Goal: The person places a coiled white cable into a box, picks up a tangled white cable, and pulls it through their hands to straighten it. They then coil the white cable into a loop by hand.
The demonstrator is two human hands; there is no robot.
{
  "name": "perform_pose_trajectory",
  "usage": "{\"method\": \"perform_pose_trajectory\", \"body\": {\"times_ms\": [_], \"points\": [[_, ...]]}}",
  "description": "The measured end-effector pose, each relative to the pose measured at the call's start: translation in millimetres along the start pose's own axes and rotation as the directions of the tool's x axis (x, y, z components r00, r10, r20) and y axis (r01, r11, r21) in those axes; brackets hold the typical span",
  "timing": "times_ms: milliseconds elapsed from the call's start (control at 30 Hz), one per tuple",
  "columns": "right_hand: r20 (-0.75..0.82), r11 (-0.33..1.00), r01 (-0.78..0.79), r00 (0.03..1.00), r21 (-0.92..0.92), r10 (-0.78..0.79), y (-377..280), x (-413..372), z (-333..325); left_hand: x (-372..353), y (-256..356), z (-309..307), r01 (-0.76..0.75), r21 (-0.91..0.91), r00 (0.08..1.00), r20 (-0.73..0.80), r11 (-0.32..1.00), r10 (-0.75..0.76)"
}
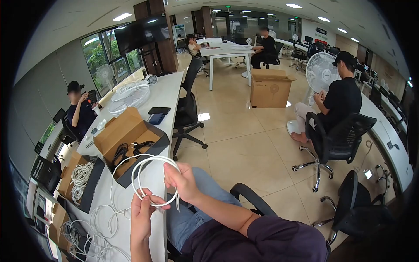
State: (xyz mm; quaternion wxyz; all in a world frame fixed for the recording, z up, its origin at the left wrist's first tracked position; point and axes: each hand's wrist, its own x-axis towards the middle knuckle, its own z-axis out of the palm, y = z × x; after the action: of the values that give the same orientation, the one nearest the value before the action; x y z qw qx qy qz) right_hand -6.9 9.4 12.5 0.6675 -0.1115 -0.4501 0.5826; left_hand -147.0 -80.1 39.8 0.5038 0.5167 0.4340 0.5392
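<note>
A white cable (150, 157) is wound into a few loose loops in front of me, just past the table's edge. My right hand (180, 180) grips the loops on their right side, fingers curled round the strands. Lower down, my left hand (145, 208) pinches the bottom of the coil between thumb and fingers. A small connector end pokes out beside the left fingers. From the coil one strand runs left and down to a loose tangle of white cable (107, 222) on the white table (150, 238).
An open box (114, 131) with black cables stands behind the coil. To its left, another box (97, 185) holds bundled white cables. A fan guard (131, 98) and dark wallet-like item (156, 118) lie farther along. Other people sit nearby; a cardboard box (268, 94) stands on the floor.
</note>
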Motion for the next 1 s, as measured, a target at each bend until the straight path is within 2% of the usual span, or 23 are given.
{"method": "perform_pose_trajectory", "body": {"times_ms": [133,267,367,467,500,533,600,700,800,867,900,967,1000], "points": [[0.047,0.954,0.169,0.986,-0.249,-0.163,-10,-7,1,3,-11,1,0.159,-0.224,0.987,0.025,0.961,-0.158],[0.159,0.864,0.365,0.931,-0.347,-0.329,-13,-5,0,7,-18,6,0.308,-0.315,0.951,0.074,0.898,-0.301],[0.184,0.868,0.350,0.935,-0.352,-0.302,-24,-11,11,10,-25,18,0.345,-0.284,0.933,0.001,0.894,-0.360],[0.272,0.822,0.405,0.909,-0.401,-0.315,-16,-14,11,12,-36,17,0.390,-0.318,0.919,0.070,0.864,-0.389],[0.308,0.805,0.431,0.895,-0.409,-0.322,-16,-15,12,12,-48,6,0.403,-0.295,0.914,0.180,0.866,-0.363],[0.345,0.786,0.457,0.879,-0.416,-0.328,-17,-16,13,14,-52,1,0.401,-0.295,0.914,0.197,0.867,-0.356],[0.357,0.801,0.455,0.876,-0.390,-0.324,-19,-16,17,15,-56,-5,0.402,-0.294,0.910,0.232,0.867,-0.343],[0.388,0.800,0.467,0.864,-0.377,-0.321,-17,-15,17,8,-27,18,0.356,-0.326,0.932,0.053,0.876,-0.359],[0.428,0.818,0.438,0.863,-0.372,-0.268,-14,-17,18,11,-33,14,0.288,-0.454,0.946,-0.003,0.843,-0.325],[0.465,0.828,0.418,0.857,-0.375,-0.222,-11,-19,18,13,-41,11,0.271,-0.555,0.951,0.029,0.787,-0.307],[0.457,0.853,0.379,0.868,-0.359,-0.193,-6,-20,18,14,-43,10,0.263,-0.602,0.954,0.045,0.754,-0.298],[0.443,0.897,0.298,0.886,-0.326,-0.133,4,-23,18,13,-41,8,0.210,-0.630,0.958,-0.022,0.748,-0.287],[0.436,0.946,0.186,0.898,-0.264,-0.055,4,-24,19,12,-40,7,0.183,-0.642,0.958,-0.055,0.745,-0.283]]}}
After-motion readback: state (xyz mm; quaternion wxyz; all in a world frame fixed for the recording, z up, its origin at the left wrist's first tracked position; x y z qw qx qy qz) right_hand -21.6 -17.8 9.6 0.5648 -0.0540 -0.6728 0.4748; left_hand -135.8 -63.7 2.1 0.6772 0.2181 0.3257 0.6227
